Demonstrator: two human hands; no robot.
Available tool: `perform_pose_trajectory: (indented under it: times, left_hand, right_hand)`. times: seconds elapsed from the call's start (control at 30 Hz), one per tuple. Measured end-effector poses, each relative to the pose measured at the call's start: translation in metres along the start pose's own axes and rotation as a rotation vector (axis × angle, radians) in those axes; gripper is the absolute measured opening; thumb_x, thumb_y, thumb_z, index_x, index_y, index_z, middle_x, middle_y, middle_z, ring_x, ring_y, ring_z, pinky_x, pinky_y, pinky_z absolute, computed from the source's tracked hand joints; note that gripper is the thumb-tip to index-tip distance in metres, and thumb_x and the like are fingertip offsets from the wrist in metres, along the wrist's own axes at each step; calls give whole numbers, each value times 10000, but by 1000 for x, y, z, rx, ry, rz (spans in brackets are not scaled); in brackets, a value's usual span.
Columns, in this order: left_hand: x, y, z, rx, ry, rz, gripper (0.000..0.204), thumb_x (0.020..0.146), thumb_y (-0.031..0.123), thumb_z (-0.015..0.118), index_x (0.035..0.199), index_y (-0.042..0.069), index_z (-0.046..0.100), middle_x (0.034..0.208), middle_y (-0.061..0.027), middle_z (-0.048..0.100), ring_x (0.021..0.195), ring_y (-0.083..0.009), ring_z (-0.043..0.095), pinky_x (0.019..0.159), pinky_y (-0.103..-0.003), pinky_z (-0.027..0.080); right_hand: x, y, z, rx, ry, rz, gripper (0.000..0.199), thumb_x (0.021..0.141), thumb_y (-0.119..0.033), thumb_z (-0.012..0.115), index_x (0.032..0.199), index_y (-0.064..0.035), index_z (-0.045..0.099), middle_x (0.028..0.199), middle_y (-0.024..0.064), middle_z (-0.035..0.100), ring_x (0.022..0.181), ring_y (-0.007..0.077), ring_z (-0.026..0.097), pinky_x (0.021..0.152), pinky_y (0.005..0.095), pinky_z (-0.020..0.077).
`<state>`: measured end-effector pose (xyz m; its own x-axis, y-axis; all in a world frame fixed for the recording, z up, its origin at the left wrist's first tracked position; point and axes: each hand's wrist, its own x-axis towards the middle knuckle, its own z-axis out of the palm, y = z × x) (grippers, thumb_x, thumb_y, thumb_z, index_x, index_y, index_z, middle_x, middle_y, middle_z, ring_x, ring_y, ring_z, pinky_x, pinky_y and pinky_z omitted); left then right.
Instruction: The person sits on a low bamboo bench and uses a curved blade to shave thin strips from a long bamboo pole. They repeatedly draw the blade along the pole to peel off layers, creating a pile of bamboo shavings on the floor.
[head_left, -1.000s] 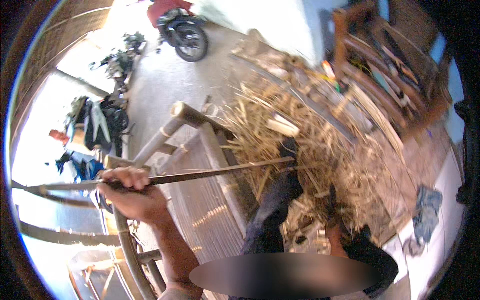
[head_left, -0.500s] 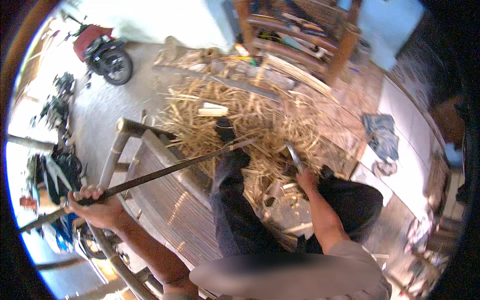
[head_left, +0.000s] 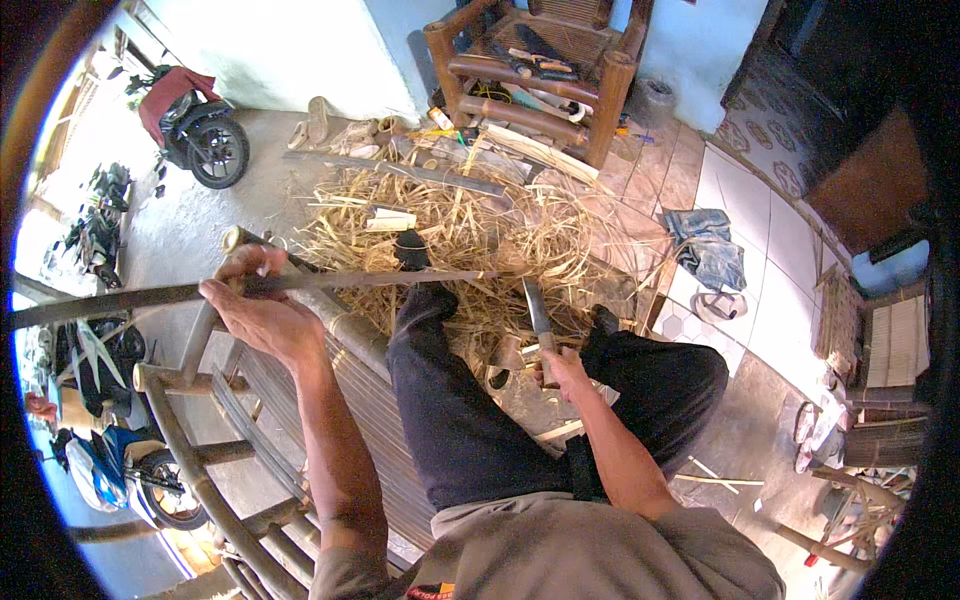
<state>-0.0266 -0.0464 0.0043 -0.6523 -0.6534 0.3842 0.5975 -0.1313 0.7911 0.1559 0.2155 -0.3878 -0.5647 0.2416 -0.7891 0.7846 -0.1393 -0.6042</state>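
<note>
My left hand [head_left: 265,305] is closed round a long, dark bamboo strip [head_left: 375,280], with fingers on its far side. The strip runs nearly level from the left rim to above the shavings. My right hand [head_left: 568,374] grips the handle of a knife, its broad blade [head_left: 537,310] pointing away from me. The blade's tip is close to the strip's paler right end; whether they touch I cannot tell. Below them, pale bamboo shavings [head_left: 470,225] are heaped on the floor between and beyond my legs.
A bamboo bench [head_left: 345,420] is under me and to my left. Ahead stands a bamboo chair [head_left: 610,100] with tools on its seat. Crumpled jeans [head_left: 705,248] lie on white tiles at right. A motorcycle [head_left: 190,125] stands far left, and split bamboo [head_left: 400,170] lies across the shavings.
My left hand has risen away from me and moved right, bringing the strip from a slant to nearly level. My right hand has shifted slightly left and nearer. The view has shifted too.
</note>
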Motion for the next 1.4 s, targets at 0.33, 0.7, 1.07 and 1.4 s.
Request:
perform_pose_trajectory:
  times: [0.33, 0.7, 1.07, 1.4]
  left_hand:
    - [-14, 94, 41, -37, -93, 68, 486, 980, 551, 450, 798, 100, 443, 601, 4, 394, 503, -102, 346, 445, -232, 288]
    - [-61, 72, 50, -95, -368, 124, 528, 960, 603, 447, 735, 127, 415, 584, 16, 340, 470, -100, 323, 391, -255, 275]
    - [-86, 56, 56, -146, -283, 77, 562, 977, 622, 369, 722, 121, 363, 565, -12, 339, 449, -105, 293, 408, -255, 247]
    - [-78, 50, 64, -162, -251, 134, 565, 971, 634, 367, 673, 156, 319, 508, 25, 236, 418, -93, 214, 372, -241, 175]
  right_hand:
    - [-194, -87, 11, -249, 158, -943, 419, 934, -309, 595, 1175, 26, 521, 903, 197, 654, 829, 348, 656, 749, 414, 509]
    - [-238, -130, 12, -219, 32, -928, 434, 927, -397, 600, 1067, 11, 553, 801, 208, 630, 710, 336, 629, 677, 422, 496]
    - [-283, -201, 23, 21, -157, -1230, 411, 938, -412, 576, 1056, -20, 535, 819, 253, 649, 773, 479, 634, 659, 519, 510]
    - [-249, -209, 59, -116, -32, -1233, 463, 917, -446, 593, 1013, 3, 531, 700, 258, 630, 658, 445, 646, 576, 514, 519]
